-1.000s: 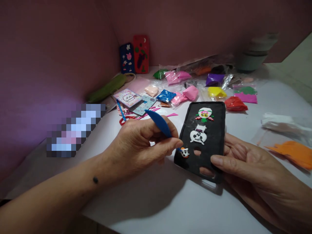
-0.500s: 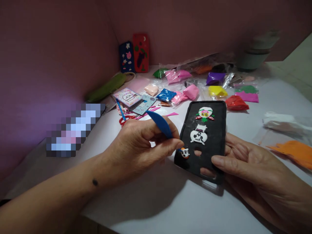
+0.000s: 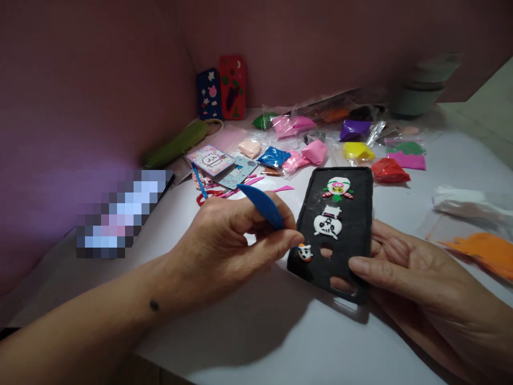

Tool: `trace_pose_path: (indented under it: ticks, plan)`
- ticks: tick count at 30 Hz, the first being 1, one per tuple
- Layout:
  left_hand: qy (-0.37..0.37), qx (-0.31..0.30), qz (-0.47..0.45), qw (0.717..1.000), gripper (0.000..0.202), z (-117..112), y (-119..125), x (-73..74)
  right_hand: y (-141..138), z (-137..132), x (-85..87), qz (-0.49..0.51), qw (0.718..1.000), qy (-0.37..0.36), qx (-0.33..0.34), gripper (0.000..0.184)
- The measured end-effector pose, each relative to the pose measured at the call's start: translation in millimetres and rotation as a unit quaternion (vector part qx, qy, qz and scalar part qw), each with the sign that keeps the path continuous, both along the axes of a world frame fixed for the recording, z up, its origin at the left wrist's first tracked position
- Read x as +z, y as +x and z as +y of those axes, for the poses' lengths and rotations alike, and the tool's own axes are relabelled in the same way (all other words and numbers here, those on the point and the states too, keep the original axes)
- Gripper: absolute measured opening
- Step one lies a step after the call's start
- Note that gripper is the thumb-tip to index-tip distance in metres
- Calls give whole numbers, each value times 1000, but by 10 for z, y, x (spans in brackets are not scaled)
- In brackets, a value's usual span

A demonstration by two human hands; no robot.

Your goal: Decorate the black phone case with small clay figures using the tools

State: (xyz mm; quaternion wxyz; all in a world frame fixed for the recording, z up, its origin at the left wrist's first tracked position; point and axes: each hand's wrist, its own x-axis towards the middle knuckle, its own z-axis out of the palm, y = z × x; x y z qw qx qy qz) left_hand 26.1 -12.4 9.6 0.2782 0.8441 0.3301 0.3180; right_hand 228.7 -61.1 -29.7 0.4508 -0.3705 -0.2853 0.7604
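My left hand point(image 3: 236, 243) pinches a blue modelling tool point(image 3: 262, 205), whose tip touches a small white, black and orange clay figure point(image 3: 305, 252) at the lower left of a black phone case point(image 3: 352, 214). Two more clay figures sit on the case: a white skull-like one point(image 3: 327, 225) in the middle and a white, green and pink one point(image 3: 337, 187) near the top. My right hand point(image 3: 404, 267) holds the case from its right side and from below, thumb on the lower edge, tilting it above the white table point(image 3: 280, 331).
Several bags of coloured clay point(image 3: 355, 151) lie behind the case. Orange clay point(image 3: 484, 251) and a white bag point(image 3: 460, 206) lie at the right. Red scissors point(image 3: 208, 197), cards point(image 3: 211, 160) and a green pouch point(image 3: 176, 145) sit at the left. Two decorated cases point(image 3: 222, 88) lean on the wall.
Almost nothing differs: both hands and the case have drifted very slightly, with the tool tip still at the small figure.
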Motion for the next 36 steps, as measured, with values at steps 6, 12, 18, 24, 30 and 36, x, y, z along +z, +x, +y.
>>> trace_pose_path:
  ticks: [6,12,18,24,30,36]
  plan:
    - [7,-1,6,1000,8,10,-8,-11,9,-22,9,-2,1000,-4,2,30]
    - [15,1,16,1000,7,8,-12,-15,17,-27,12,-3,1000,0,7,30]
    - [14,-3,19,1000,8,15,-11,-7,-30,-16,8,-101,994,44,-29,58]
    - [12,5,-4,1000,10,-4,-10,7,-36,-31,-13,-117,991,51,-38,63]
    - [29,9,6,1000,10,3,-21,9,-2,-32,8,-59,998,-3,-15,44]
    - [31,0,11,999,8,16,-23,-12,31,-34,-5,2,1000,-9,-1,34]
